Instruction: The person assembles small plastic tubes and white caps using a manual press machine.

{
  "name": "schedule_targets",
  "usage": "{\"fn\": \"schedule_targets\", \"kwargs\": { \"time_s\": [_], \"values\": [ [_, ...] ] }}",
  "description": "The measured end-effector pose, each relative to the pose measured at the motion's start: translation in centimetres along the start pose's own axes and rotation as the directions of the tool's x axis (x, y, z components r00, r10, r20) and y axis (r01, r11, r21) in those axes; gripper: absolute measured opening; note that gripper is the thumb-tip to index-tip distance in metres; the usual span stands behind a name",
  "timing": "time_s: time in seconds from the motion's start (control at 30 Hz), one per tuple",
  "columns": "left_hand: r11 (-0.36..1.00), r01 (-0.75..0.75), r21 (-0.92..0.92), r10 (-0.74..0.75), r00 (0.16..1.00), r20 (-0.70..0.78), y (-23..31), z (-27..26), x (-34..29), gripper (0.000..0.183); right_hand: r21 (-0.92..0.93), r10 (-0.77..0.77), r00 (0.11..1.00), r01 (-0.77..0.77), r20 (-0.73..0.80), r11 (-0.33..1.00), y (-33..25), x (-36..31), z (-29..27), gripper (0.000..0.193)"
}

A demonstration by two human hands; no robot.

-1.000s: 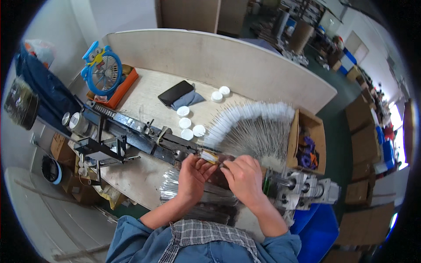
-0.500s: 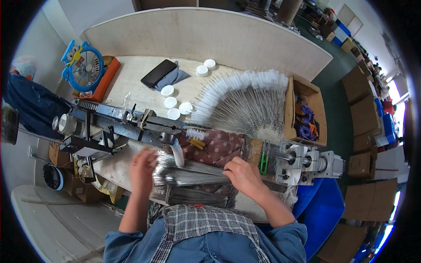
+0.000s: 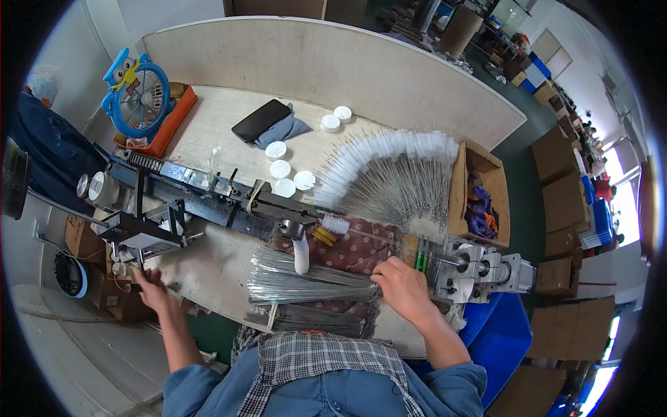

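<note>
My left hand [image 3: 151,288] is at the lower end of a lever [image 3: 141,258] under the machine's left part, its fingers curled round that end. At the right ends of a bundle of thin metal wires [image 3: 306,278], my right hand [image 3: 403,286] pinches with thumb and fingers. The wires lie across a brown polka-dot cloth [image 3: 358,243]. Above them a white-bristled brush [image 3: 335,224] sits by a yellow clamp piece [image 3: 324,236] on the machine rail [image 3: 243,208]. A white handle [image 3: 301,256] hangs from the rail.
Many finished white brushes [image 3: 396,167] fan out behind the cloth. A cardboard box [image 3: 474,160] holds purple pieces. A motor-driven chuck [image 3: 479,267] stands at the right, above a blue bin [image 3: 497,340]. White round caps [image 3: 280,169], a phone [image 3: 261,121] and a blue fan [image 3: 141,97] occupy the back.
My left hand has moved left and down, from beside the wires to the lever. My right hand stays by the wire ends, shifted slightly. The view has moved a little.
</note>
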State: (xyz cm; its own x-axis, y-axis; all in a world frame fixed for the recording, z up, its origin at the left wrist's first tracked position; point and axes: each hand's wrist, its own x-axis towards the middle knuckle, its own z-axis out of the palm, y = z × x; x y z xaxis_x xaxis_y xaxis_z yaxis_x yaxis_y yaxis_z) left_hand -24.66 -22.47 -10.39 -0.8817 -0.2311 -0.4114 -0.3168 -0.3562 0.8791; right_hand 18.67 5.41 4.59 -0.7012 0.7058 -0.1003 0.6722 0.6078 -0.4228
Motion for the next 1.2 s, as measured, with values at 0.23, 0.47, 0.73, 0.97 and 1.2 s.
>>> {"fn": "schedule_targets", "kwargs": {
  "time_s": [0.23, 0.47, 0.73, 0.97, 1.2],
  "values": [
    [0.849, 0.507, 0.149, -0.491, 0.651, 0.579, -5.2, 5.4, -17.7, 0.025, 0.027, 0.030, 0.999, -0.029, -0.019, 0.999, 0.8, -0.9, -0.6, 0.011],
    [0.831, 0.063, 0.553, -0.501, 0.517, 0.694, -6.0, 12.0, -29.4, 0.022, -0.121, -0.205, 0.978, 0.200, -0.031, 0.972, 1.2, -2.2, -0.9, 0.013],
    [0.498, 0.761, 0.416, -0.643, 0.002, 0.766, 4.6, 12.2, -30.0, 0.043, -0.271, -0.177, 0.984, 0.172, 0.006, 0.947, -0.7, -1.7, -3.4, 0.022],
    [0.758, -0.053, 0.650, -0.623, -0.350, 0.699, 3.3, 12.2, -31.8, 0.027, -0.334, -0.123, 0.896, -0.030, -0.427, 0.942, 3.7, -0.9, -11.0, 0.032],
    [0.399, -0.666, -0.630, 0.127, -0.640, 0.757, -7.4, 19.6, -40.2, 0.029, 0.127, 0.081, 0.919, -0.034, -0.385, 0.991, 4.6, 2.3, -8.5, 0.026]
  ]
}}
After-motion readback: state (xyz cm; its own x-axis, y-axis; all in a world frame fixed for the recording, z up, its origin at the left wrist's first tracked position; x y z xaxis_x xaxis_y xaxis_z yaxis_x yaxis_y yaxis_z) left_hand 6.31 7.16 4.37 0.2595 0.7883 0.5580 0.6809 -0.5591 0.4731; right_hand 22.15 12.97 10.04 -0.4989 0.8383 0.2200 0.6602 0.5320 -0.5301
